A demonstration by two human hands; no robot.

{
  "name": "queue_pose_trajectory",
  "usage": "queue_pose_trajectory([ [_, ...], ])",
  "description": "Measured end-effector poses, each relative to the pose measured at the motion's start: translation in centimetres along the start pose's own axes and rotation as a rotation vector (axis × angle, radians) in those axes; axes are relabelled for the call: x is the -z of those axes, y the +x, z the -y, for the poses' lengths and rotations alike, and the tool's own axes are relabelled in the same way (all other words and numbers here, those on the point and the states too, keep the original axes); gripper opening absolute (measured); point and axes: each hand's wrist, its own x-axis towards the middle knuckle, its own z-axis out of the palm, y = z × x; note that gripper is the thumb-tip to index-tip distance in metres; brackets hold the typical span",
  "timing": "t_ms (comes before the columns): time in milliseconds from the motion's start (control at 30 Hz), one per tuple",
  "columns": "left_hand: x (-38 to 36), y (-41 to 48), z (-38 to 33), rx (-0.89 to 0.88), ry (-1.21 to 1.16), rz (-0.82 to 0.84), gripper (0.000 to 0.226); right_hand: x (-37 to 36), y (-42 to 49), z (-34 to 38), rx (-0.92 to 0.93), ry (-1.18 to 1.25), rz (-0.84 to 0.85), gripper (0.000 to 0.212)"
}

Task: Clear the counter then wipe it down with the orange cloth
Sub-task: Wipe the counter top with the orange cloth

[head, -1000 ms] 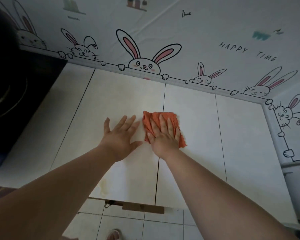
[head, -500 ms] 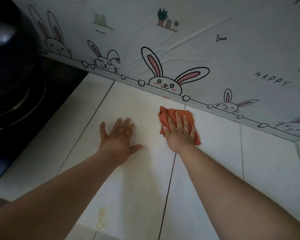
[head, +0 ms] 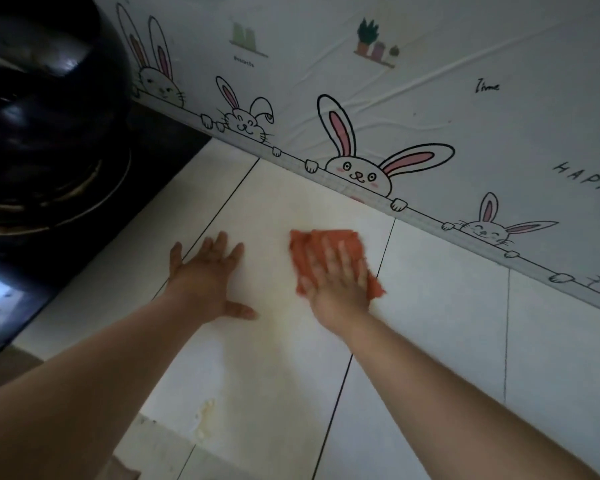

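The orange cloth (head: 312,249) lies flat on the white tiled counter (head: 437,306), near the back wall. My right hand (head: 336,282) presses down on it with fingers spread; hand and cloth are blurred by motion. To its left, my left hand (head: 207,275) rests palm-down on the bare counter, fingers apart, holding nothing. A yellowish stain (head: 203,420) marks the counter near its front edge.
A black wok (head: 45,109) sits on a dark stove (head: 174,147) at the left, close to my left hand. The wall (head: 413,81) behind the counter carries rabbit drawings. Floor tiles (head: 250,465) show below the counter's front edge.
My right hand has slid the orange cloth to the left, across the tile seam, toward my left hand. The view has shifted further left toward the stove. My left hand stays planted.
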Motion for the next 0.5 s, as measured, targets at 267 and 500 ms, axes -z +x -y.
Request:
queue_pose_trajectory([
  [267,-0.2,0.2,0.0,0.002,0.004,0.020,0.129,2.5,7.0,-4.1,-0.008,-0.015,0.023,0.052],
  [500,-0.1,0.2,0.0,-0.005,0.004,0.022,0.129,2.3,7.5,-0.7,-0.052,-0.008,0.047,0.058],
])
